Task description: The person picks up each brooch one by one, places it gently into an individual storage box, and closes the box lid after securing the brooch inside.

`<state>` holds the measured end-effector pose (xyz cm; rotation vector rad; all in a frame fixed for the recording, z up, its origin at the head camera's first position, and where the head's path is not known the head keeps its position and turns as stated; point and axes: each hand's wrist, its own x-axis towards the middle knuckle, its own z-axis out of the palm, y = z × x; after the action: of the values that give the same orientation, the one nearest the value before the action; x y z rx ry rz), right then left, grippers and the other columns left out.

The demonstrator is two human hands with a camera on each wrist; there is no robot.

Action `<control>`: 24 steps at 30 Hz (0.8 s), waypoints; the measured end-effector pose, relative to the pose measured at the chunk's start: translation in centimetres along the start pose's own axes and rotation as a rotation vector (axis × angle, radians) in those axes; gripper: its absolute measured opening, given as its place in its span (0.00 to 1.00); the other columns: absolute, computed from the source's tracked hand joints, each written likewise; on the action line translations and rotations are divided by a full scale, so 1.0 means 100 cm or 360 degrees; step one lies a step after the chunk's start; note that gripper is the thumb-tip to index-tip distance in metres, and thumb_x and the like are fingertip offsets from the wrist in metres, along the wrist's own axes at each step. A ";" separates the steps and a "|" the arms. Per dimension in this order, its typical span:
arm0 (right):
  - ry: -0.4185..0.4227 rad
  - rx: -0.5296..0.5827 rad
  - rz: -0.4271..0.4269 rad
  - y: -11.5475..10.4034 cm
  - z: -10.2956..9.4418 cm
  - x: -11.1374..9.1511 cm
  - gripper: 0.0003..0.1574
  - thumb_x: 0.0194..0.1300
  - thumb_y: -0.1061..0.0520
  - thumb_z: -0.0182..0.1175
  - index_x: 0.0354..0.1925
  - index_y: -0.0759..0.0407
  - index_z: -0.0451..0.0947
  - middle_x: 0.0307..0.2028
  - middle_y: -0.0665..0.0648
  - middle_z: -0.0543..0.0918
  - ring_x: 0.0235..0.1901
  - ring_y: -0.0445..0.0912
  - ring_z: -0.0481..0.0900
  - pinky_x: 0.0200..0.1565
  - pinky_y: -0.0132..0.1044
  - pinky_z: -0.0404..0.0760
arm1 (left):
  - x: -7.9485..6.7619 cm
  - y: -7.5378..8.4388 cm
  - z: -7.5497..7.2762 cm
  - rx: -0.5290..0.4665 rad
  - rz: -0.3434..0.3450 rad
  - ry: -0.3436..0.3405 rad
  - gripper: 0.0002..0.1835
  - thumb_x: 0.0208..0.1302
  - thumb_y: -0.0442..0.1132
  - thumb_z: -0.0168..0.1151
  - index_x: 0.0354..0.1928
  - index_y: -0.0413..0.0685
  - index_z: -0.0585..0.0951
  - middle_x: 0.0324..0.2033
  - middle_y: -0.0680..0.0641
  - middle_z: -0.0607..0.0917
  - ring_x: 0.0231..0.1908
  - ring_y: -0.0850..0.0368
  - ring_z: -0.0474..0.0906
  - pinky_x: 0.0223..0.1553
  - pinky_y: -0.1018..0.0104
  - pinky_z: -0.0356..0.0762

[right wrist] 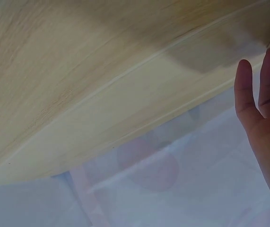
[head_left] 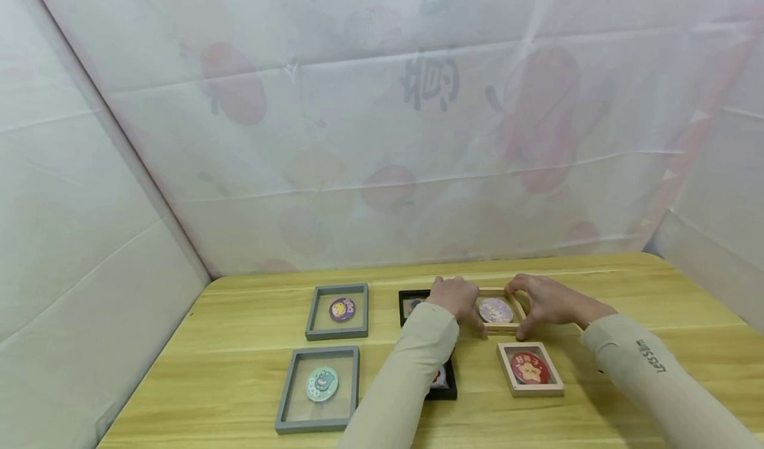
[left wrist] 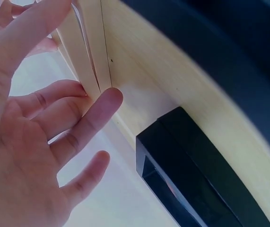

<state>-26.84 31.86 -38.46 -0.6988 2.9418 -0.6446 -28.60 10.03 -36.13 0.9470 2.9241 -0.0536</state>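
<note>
A light wooden display frame with a round lilac badge inside lies at the back right of the table. My left hand grips its left side, thumb at the near edge and fingers toward the far edge; in the left wrist view the ring and little fingers stand off the wood. At the opposite side, my right hand pinches the frame between thumb and fingers. The right wrist view shows only part of that hand. Beside my left hand sits a black frame, partly hidden by it.
A pale frame with a red star badge lies nearer me. Another black frame is partly covered by my left sleeve. Two grey frames with badges lie to the left. White printed cloth stands behind the wooden table.
</note>
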 end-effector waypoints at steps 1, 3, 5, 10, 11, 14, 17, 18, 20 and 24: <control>-0.0002 0.0005 0.0001 0.000 0.000 0.000 0.54 0.38 0.43 0.84 0.56 0.71 0.75 0.55 0.69 0.78 0.50 0.64 0.79 0.50 0.62 0.78 | -0.001 0.000 0.000 -0.0001 0.0001 0.0001 0.20 0.46 0.64 0.80 0.27 0.61 0.82 0.22 0.61 0.79 0.28 0.65 0.74 0.52 0.61 0.71; -0.0005 0.0006 0.0002 0.000 0.001 -0.001 0.54 0.38 0.43 0.84 0.56 0.71 0.75 0.54 0.69 0.78 0.49 0.63 0.79 0.49 0.62 0.78 | -0.002 0.000 0.000 -0.0003 -0.0003 0.0002 0.21 0.45 0.63 0.81 0.27 0.61 0.82 0.22 0.61 0.79 0.28 0.65 0.74 0.53 0.61 0.72; -0.0012 -0.0001 -0.0001 -0.001 0.002 -0.001 0.54 0.38 0.43 0.84 0.56 0.71 0.75 0.54 0.69 0.78 0.49 0.62 0.79 0.49 0.61 0.78 | -0.003 0.001 0.001 -0.0003 -0.0005 0.0004 0.21 0.45 0.63 0.81 0.27 0.60 0.81 0.22 0.61 0.78 0.28 0.64 0.74 0.53 0.61 0.72; -0.0023 -0.0035 -0.0017 -0.001 0.002 -0.001 0.53 0.39 0.44 0.84 0.56 0.71 0.75 0.54 0.69 0.78 0.50 0.64 0.79 0.50 0.62 0.78 | -0.003 0.003 0.002 0.0011 -0.0019 0.0004 0.22 0.44 0.63 0.81 0.27 0.60 0.81 0.23 0.61 0.79 0.28 0.64 0.74 0.51 0.61 0.72; -0.0020 -0.0044 -0.0024 -0.001 0.002 -0.001 0.53 0.39 0.44 0.85 0.56 0.71 0.74 0.54 0.68 0.78 0.49 0.64 0.79 0.50 0.62 0.78 | -0.002 0.004 0.002 0.0022 -0.0030 0.0003 0.22 0.44 0.64 0.81 0.27 0.60 0.81 0.23 0.61 0.79 0.29 0.64 0.74 0.52 0.61 0.72; -0.0012 -0.0066 -0.0047 0.000 0.002 -0.002 0.53 0.39 0.45 0.85 0.56 0.71 0.74 0.52 0.66 0.78 0.48 0.62 0.79 0.48 0.60 0.79 | 0.000 0.008 0.002 0.0088 -0.0057 0.0008 0.22 0.43 0.65 0.81 0.27 0.61 0.82 0.28 0.61 0.83 0.32 0.65 0.78 0.56 0.60 0.72; -0.0001 -0.0083 -0.0058 0.000 0.004 -0.002 0.52 0.38 0.45 0.85 0.55 0.70 0.74 0.51 0.64 0.79 0.46 0.58 0.79 0.46 0.57 0.80 | 0.003 0.011 0.004 0.0159 -0.0075 0.0014 0.23 0.41 0.67 0.80 0.30 0.63 0.84 0.34 0.62 0.85 0.37 0.65 0.81 0.60 0.58 0.71; 0.0000 -0.0086 -0.0058 0.001 0.004 -0.002 0.52 0.38 0.45 0.85 0.54 0.70 0.74 0.51 0.63 0.78 0.45 0.58 0.79 0.46 0.56 0.80 | 0.004 0.012 0.005 0.0175 -0.0077 0.0016 0.23 0.41 0.67 0.80 0.31 0.63 0.85 0.35 0.62 0.86 0.38 0.65 0.81 0.59 0.58 0.71; 0.0001 -0.0101 -0.0064 0.002 0.005 -0.002 0.51 0.38 0.45 0.85 0.54 0.69 0.75 0.51 0.64 0.78 0.45 0.58 0.79 0.46 0.57 0.80 | 0.005 0.013 0.005 0.0188 -0.0081 0.0023 0.24 0.41 0.67 0.80 0.35 0.64 0.86 0.37 0.62 0.86 0.39 0.64 0.82 0.60 0.58 0.71; 0.0001 -0.0097 -0.0062 0.002 0.005 0.000 0.51 0.39 0.44 0.85 0.55 0.69 0.74 0.53 0.66 0.77 0.47 0.61 0.79 0.46 0.58 0.80 | 0.004 0.012 0.005 0.0212 -0.0077 0.0025 0.24 0.42 0.68 0.80 0.35 0.65 0.85 0.36 0.62 0.86 0.39 0.64 0.82 0.61 0.57 0.70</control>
<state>-26.84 31.86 -39.02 -0.7632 2.9665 -0.5602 -28.26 11.19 -36.65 0.8970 2.9894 -0.2476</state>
